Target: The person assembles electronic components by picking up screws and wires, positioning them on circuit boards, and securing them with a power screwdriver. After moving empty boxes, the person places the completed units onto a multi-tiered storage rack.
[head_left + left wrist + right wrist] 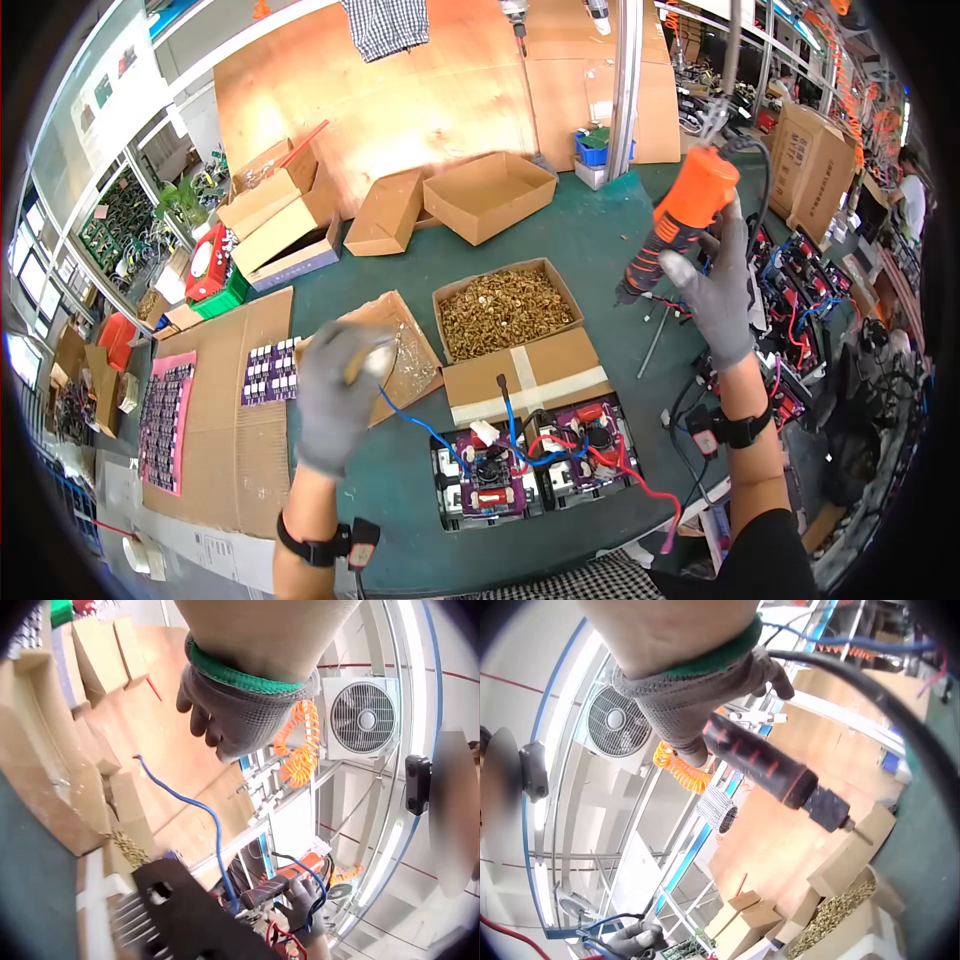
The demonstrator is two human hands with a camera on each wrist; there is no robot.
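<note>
The right hand (722, 300), gloved in grey, grips an orange and black electric screwdriver (690, 195), its tip tilted down to the left. In the right wrist view the thumb and fingers lie either side of the screwdriver (761, 761). My left hand (343, 395), blurred, is over the left edge of a shallow carton (405, 370), fingers curled, with something small, pale and brass-coloured at the fingertips; its exact shape is unclear. Two purple circuit boards (490, 470) with blue and red wires sit on metal bases in front. Behind them stands a box of small brass-coloured parts (508, 308).
Flattened cardboard (245, 440) on the left carries white-topped modules (270, 373) and a pink sheet of boards (168, 425). Empty cartons (490, 195) stand at the back. More wired assemblies (800, 300) crowd the right side, and a black cable (768, 180) hangs beside the screwdriver.
</note>
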